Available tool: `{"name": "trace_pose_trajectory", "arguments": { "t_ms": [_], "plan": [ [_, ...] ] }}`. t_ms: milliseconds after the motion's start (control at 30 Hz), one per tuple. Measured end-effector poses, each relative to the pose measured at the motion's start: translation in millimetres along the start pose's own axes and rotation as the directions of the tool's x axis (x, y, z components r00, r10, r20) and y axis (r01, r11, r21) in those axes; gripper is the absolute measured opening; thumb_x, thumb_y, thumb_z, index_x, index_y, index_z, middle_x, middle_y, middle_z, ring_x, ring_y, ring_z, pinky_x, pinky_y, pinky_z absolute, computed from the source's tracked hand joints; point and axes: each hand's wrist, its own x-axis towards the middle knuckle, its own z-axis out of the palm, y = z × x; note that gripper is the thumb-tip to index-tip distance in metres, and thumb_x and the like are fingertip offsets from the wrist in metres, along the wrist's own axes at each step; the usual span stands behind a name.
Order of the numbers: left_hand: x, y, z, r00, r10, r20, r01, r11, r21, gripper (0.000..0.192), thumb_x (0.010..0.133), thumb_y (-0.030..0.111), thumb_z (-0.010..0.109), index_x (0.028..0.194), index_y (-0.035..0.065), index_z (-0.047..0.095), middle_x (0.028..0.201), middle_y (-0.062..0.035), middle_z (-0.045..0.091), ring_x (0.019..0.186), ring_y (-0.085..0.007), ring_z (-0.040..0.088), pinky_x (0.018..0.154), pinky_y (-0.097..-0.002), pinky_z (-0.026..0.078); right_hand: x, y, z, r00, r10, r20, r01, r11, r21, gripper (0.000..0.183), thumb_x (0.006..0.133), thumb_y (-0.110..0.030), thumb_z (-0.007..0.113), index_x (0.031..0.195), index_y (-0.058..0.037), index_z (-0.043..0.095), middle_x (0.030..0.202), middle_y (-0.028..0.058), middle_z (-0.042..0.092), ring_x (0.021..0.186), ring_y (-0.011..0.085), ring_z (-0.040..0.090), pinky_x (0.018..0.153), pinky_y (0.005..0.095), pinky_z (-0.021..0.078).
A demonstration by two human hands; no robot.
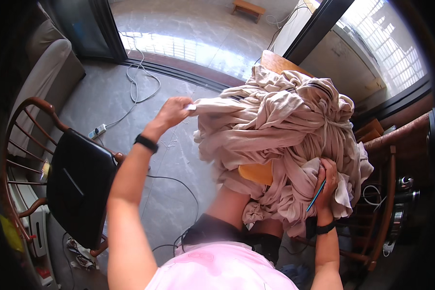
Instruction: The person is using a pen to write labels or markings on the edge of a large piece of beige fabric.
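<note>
A large heap of beige cloth point(272, 123) lies bunched before me, partly over my thighs and over a wooden board or tabletop point(255, 174). My left hand point(174, 111) pinches one edge of the cloth and holds it stretched out to the left. A small white piece point(190, 107), perhaps a tag, shows at those fingertips. On the near right side of the heap rests my right hand point(325, 183), with a thin teal tool point(316, 195) held against the palm. Its working end cannot be made out. The right fingers also press on the cloth.
A wooden armchair with a black seat point(79, 181) stands at left. Behind it is a grey sofa point(54, 72). A power strip point(97, 131) and white cable point(134, 87) lie on the grey floor. Another wooden chair point(384, 217) is at right. A sliding-door track point(181, 78) crosses ahead.
</note>
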Motion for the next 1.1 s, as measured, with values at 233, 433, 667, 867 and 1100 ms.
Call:
{"name": "trace_pose_trajectory", "arguments": {
  "t_ms": [233,433,667,867,1100],
  "plan": [
    [-107.9,184.3,-24.4,0.892,0.43,0.138,-0.313,0.809,-0.497,0.027,0.068,-0.002,0.07,0.093,0.0032,0.062,0.08,-0.0118,0.061,0.073,-0.0304,0.06,0.066,-0.0356,0.049,-0.9,2.8,-0.8,1.0,-0.016,-0.026,0.015,0.999,-0.031,0.017,0.092,-0.008,0.05,0.104,-0.0014,0.06,0.102,0.0184,0.061,0.094,0.0363,0.059,0.083,0.0413,0.0459],
    [-129.8,259.5,71.0,0.852,0.479,0.212,-0.179,0.647,-0.741,0.023,0.075,0.001,0.065,0.097,-0.0027,0.059,0.081,-0.0177,0.062,0.075,-0.0362,0.061,0.068,-0.0405,0.049,15.6,-20.9,-12.7,0.994,-0.039,-0.104,0.056,0.986,0.158,0.018,0.095,-0.013,0.051,0.103,-0.0006,0.061,0.103,0.016,0.061,0.095,0.0316,0.06,0.085,0.0366,0.0463],
    [-160.4,260.1,108.1,0.971,0.1,0.217,0.082,0.714,-0.695,0.014,0.075,-0.005,0.065,0.087,0.0012,0.069,0.077,-0.0151,0.066,0.072,-0.0211,0.064,0.066,-0.0347,0.051,7.3,-107.5,-4.9,0.916,-0.374,0.144,0.163,0.676,0.719,0.017,0.092,-0.013,0.058,0.104,-0.0015,0.062,0.103,0.0131,0.061,0.089,0.0259,0.06,0.078,0.0322,0.0469],
    [-168.9,208.3,90.6,0.869,-0.375,0.323,0.383,0.096,-0.919,0.014,0.089,0.01,0.062,0.099,0.0021,0.066,0.087,-0.0015,0.065,0.079,-0.0074,0.061,0.066,-0.0229,0.052,-15.5,-108.1,83.1,0.814,-0.324,0.482,-0.292,0.489,0.822,0.025,0.098,-0.022,0.052,0.109,-0.001,0.061,0.099,0.0057,0.06,0.091,0.0117,0.057,0.078,0.0264,0.0466],
    [-173.0,188.8,107.2,0.835,-0.44,0.33,0.279,-0.178,-0.944,0.016,0.09,0.008,0.061,0.104,0.0016,0.061,0.103,-0.0065,0.062,0.092,-0.014,0.062,0.079,-0.0289,0.056,-32.2,-123.1,94.1,0.89,-0.18,0.419,-0.411,0.083,0.908,0.051,0.098,-0.047,0.043,0.11,0.0,0.06,0.106,0.006,0.056,0.094,0.0137,0.057,0.084,0.0267,0.0465]
  ]
}}
